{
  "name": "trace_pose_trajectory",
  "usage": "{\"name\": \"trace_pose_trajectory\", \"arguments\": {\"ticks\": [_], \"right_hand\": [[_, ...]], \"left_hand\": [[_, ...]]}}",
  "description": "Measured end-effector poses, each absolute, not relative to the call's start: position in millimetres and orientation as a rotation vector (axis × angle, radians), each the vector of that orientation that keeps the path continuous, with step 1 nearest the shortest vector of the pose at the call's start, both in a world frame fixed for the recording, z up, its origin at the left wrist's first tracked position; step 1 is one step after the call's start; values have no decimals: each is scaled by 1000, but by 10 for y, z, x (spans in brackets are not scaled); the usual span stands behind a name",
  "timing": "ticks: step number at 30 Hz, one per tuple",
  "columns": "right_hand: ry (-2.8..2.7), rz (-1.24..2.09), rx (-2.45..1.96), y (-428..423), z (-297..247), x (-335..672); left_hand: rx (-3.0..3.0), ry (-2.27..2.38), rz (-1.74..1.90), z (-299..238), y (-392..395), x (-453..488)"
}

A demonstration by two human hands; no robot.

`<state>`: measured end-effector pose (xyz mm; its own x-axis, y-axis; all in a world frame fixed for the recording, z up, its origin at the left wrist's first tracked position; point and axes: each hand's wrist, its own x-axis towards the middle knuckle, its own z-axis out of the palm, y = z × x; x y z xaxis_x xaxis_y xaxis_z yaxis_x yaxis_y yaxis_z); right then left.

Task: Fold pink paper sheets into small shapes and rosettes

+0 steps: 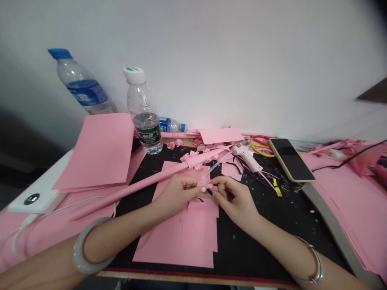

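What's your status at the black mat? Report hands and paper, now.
Left hand and right hand pinching small pink paper strip. Long rolled pink paper tube behind left hand. White plastic glue gun beyond right hand, apart.

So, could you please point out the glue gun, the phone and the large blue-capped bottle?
Glue gun [246,158], head view, on its white body.
Phone [290,159], head view, on its dark screen.
Large blue-capped bottle [87,92], head view, on its blue label.

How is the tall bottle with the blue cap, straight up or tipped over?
Tipped: the plastic bottle slants, its blue cap left of its base, unlike the upright white-capped bottle.
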<state>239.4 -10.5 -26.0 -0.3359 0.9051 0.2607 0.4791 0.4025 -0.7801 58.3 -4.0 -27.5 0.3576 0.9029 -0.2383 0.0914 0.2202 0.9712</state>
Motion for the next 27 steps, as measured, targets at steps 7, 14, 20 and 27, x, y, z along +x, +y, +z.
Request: {"name": "trace_pose_trajectory", "arguments": {"ticks": [7, 14, 20, 27], "right_hand": [[-1955, 796, -1212, -112, -263, 2401], [-1955, 791, -1207, -127, -255, 2399], [-1952, 721, -1166, -130, -224, 2398], [-1973, 762, -1209, -113, -242, 2401]], "left_hand": [[1237, 1046, 744, -308, -40, 574], [1267, 1058, 736, -267, -53, 591], [1288, 1054, 738, -276, -49, 590], [1316, 1049, 718, -285, -59, 581]]}}
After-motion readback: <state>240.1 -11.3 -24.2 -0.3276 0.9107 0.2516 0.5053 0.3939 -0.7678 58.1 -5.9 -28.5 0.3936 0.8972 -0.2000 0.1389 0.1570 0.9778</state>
